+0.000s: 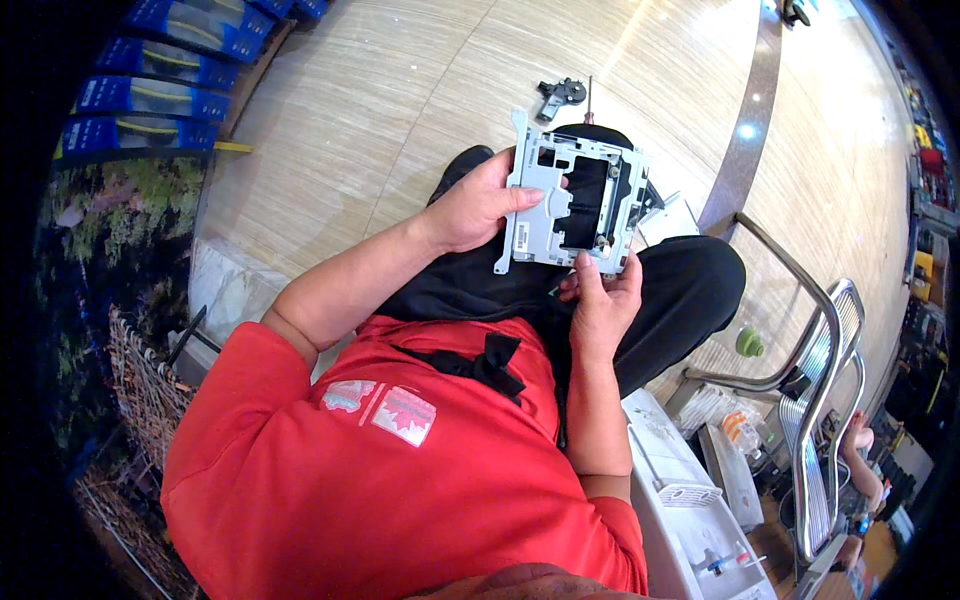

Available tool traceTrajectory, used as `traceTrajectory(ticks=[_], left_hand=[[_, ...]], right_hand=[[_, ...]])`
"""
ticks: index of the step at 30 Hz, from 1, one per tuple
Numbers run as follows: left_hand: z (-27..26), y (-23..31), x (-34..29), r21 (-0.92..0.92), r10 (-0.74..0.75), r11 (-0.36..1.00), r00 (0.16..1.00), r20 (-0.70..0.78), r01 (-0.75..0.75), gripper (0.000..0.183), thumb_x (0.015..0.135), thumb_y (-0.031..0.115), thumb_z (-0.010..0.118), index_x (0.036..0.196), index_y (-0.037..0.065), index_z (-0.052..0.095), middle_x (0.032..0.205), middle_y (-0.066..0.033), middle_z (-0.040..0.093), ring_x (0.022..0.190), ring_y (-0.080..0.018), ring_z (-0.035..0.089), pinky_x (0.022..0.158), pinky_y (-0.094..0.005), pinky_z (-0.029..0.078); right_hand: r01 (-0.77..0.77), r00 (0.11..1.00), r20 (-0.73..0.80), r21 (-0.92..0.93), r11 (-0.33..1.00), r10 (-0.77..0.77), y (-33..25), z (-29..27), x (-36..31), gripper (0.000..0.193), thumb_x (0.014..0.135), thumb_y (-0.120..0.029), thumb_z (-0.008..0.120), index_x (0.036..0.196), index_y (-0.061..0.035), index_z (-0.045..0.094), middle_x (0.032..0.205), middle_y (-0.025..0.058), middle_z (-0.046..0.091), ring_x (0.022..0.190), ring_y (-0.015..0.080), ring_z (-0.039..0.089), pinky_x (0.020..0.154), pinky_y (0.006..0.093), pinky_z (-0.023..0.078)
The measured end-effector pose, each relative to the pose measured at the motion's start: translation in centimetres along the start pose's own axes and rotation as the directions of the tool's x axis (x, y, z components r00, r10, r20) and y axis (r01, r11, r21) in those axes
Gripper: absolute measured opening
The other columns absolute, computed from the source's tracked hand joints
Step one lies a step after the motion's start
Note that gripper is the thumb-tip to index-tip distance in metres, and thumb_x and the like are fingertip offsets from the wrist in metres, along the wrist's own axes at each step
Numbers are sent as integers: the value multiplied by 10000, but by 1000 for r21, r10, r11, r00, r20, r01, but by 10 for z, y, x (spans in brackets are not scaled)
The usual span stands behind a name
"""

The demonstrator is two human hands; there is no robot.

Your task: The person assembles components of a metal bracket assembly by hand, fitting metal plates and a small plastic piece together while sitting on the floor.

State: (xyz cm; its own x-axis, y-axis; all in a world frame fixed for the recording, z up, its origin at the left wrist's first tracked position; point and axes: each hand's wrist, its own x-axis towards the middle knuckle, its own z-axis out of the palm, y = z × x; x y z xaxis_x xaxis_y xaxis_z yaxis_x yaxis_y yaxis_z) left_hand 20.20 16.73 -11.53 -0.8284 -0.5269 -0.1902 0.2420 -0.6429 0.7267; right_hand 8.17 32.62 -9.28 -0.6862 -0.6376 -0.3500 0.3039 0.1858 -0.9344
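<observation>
I hold a grey metal chassis frame (560, 200) with a black cut-out in its middle, above my lap. My left hand (478, 208) grips its left edge, thumb lying across the plate. My right hand (600, 295) holds the lower right corner from below, fingers pinched on the rim. The frame is tilted toward me. My legs in black trousers (690, 280) are under it.
A small dark metal part (560, 95) and a thin screwdriver (589, 98) lie on the wooden floor ahead. A metal chair (825, 400) stands at the right, white device housings (690, 510) beside my right arm. Blue packages (150, 95) line the upper left. Another person's hand (858, 437) shows far right.
</observation>
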Motion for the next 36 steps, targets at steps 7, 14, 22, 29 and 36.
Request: traceTrajectory(ticks=[7, 14, 22, 29, 36], left_hand=[[-2, -5, 0, -13, 28, 1000, 1000, -1, -28, 492, 924, 81, 549, 1366, 28, 339, 1244, -178, 556, 1135, -256, 582, 968, -407, 489], [-8, -9, 3, -5, 33, 999, 999, 7, -33, 460, 925, 65, 523, 1350, 28, 352, 1223, -200, 559, 1104, -296, 599, 954, -428, 502], [-9, -7, 6, -116, -25, 993, 1000, -10, 23, 459, 917, 48, 519, 1348, 17, 364, 1207, -203, 568, 1074, -311, 614, 934, -442, 519], [8, 4, 5, -286, -66, 956, 998, -4, 62, 402, 937, 81, 509, 1321, 2, 420, 1177, -201, 593, 1077, -336, 613, 945, -484, 506], [11, 0, 9, -409, -101, 909, 994, -37, 77, 369, 1014, 238, 422, 1290, -1, 470, 1190, -178, 602, 1069, -295, 621, 955, -458, 496]], right_hand=[[87, 993, -52, -245, 966, -102, 11, -8, 5, 502, 838, -80, 721, 1271, 40, 498, 948, 67, 628, 776, 112, 596, 686, 234, 494], [66, 995, -48, -310, 948, -86, 13, -14, 9, 497, 841, -119, 725, 1259, 46, 514, 965, 62, 618, 777, 94, 575, 670, 228, 471], [11, 1000, -11, -85, 996, -12, 9, -12, 12, 361, 940, -137, 597, 1241, 37, 501, 854, 55, 620, 679, 102, 585, 582, 247, 491], [-37, 999, 18, 35, 999, 36, -9, -11, 16, 276, 945, -134, 581, 1158, 31, 522, 838, 57, 608, 681, 119, 598, 595, 270, 525], [-21, 1000, 12, 21, 1000, 20, -6, -15, 18, 267, 942, -135, 586, 1147, 30, 540, 827, 54, 614, 659, 110, 588, 574, 253, 505]])
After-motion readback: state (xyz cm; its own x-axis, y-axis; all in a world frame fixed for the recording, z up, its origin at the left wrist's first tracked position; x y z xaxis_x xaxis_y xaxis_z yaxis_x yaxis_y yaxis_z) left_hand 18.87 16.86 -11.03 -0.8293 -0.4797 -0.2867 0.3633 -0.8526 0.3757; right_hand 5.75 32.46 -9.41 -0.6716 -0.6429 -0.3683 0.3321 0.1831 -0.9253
